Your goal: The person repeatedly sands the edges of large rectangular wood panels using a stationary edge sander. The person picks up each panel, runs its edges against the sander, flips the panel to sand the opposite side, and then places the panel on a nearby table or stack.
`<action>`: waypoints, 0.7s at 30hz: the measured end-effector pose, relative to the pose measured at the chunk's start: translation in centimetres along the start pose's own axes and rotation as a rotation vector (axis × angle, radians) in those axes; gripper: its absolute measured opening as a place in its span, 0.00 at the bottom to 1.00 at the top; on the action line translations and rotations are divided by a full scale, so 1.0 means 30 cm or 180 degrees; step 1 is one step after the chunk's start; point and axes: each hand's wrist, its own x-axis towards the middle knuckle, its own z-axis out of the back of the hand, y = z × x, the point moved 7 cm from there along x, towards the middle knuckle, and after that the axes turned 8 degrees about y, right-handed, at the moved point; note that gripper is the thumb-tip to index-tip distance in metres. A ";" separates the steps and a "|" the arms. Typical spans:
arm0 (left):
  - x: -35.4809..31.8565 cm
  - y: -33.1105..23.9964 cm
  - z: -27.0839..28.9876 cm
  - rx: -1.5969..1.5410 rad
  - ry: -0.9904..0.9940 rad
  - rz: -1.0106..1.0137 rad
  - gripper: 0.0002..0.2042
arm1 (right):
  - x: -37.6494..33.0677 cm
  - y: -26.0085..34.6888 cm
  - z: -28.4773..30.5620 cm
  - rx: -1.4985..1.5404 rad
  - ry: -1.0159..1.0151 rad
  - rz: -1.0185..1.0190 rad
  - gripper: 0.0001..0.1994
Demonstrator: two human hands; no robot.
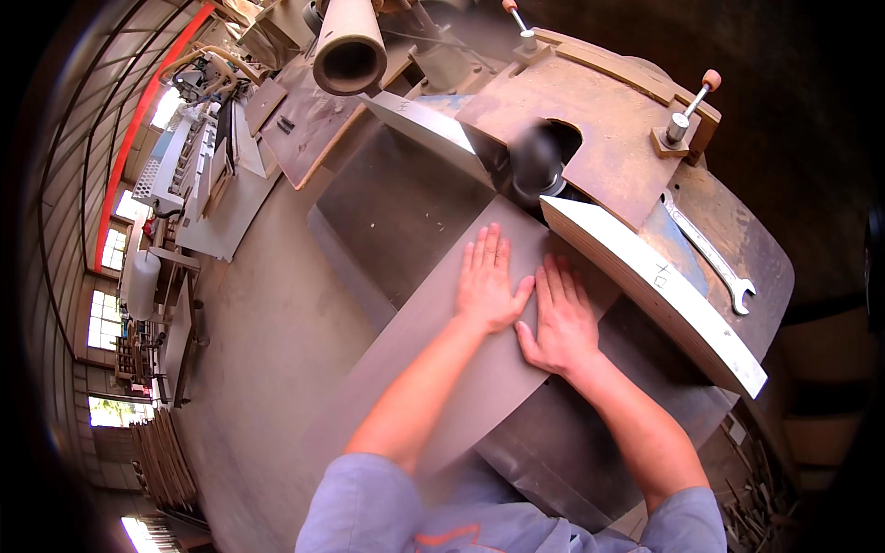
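Grey-brown thin board lies flat on the machine table, long edge running from lower left up toward the spinning cutter head. Left hand flat on the board, palm down, fingers pressed together, thumb out to the right, tips pointing toward the cutter. Right hand flat just beside it, fingers slightly spread, thumb out to the left, thumbs near each other. Board sits wholly under both palms and fingers, nothing pinched. Fingertips close to the board's far end, near the curved wooden guide. Open-ended wrench lies on the rusty metal top right of the guide. Two clamp handles with orange knobs stand on the wooden cover plate. Large tube overhead at top.
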 end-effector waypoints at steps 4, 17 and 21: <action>0.012 0.023 0.002 -0.0028 -0.0137 -0.0059 0.37 | 0.023 0.001 -0.016 0.0029 0.0002 0.0001 0.39; 0.037 0.064 0.021 -0.0051 -0.0026 -0.0010 0.38 | 0.070 0.023 -0.026 -0.0022 -0.0009 0.0030 0.39; 0.048 0.078 0.022 0.0030 0.0154 0.0065 0.38 | 0.084 0.026 -0.032 -0.0075 0.0000 0.0030 0.39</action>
